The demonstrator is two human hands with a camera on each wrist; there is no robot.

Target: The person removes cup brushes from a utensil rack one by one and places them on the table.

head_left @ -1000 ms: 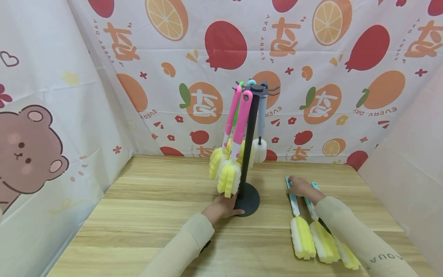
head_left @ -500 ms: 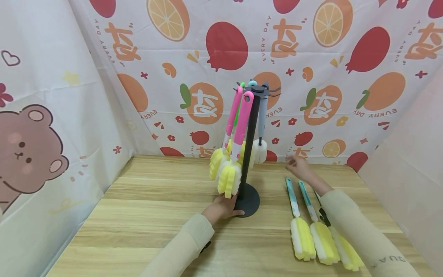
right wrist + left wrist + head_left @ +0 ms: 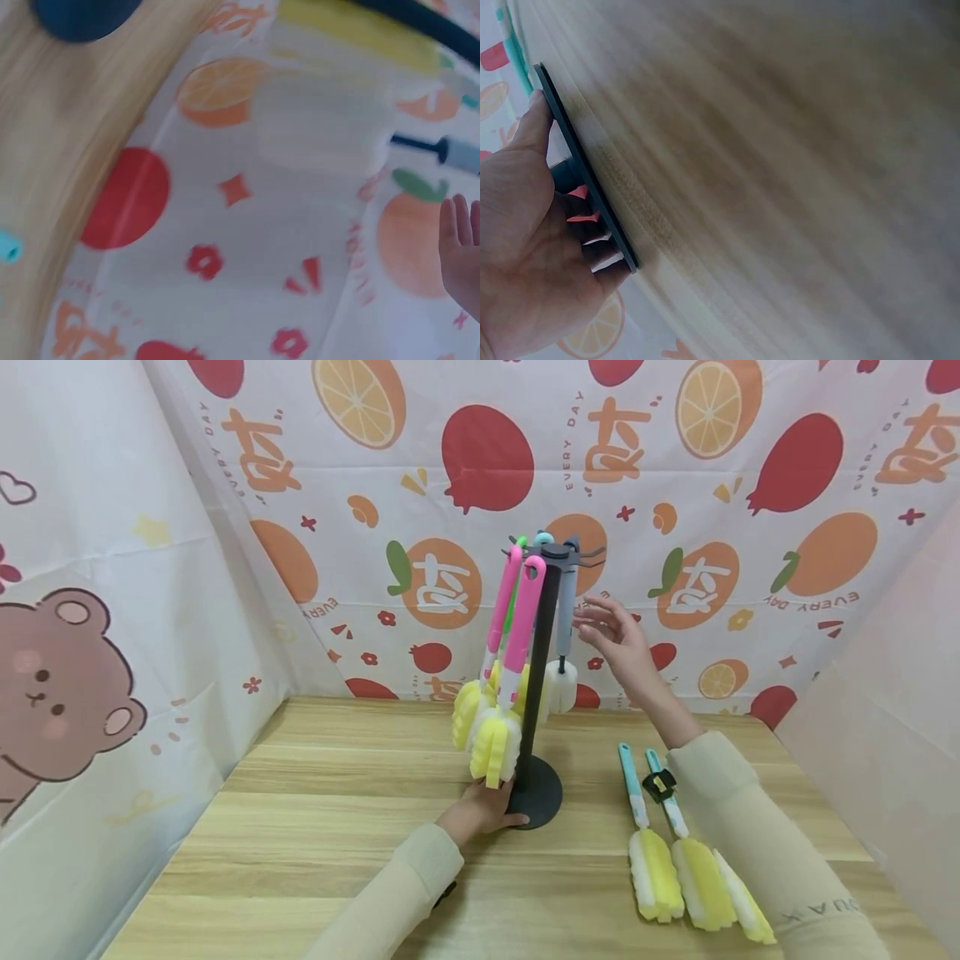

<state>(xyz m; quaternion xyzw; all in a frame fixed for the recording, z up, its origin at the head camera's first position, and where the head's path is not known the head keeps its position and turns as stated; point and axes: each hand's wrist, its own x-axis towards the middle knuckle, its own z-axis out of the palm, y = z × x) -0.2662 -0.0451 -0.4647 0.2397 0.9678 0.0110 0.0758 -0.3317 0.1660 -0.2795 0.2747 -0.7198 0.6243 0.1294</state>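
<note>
While your left hand [image 3: 483, 807] holds the black stand [image 3: 536, 693] by its base [image 3: 547, 800], your right hand [image 3: 613, 633], grip wide and empty, hovers beside the grey-handled sponge brush [image 3: 566, 625] hanging there (unhooking seems the step). Next probably calls for pinching it and lifting it clear.

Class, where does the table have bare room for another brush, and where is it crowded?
Free: table at left, between bear curtain and left sleeve; a narrower gap between stand and lying brushes. Crowded: among those brushes, the right sleeve hiding one partly.
</note>
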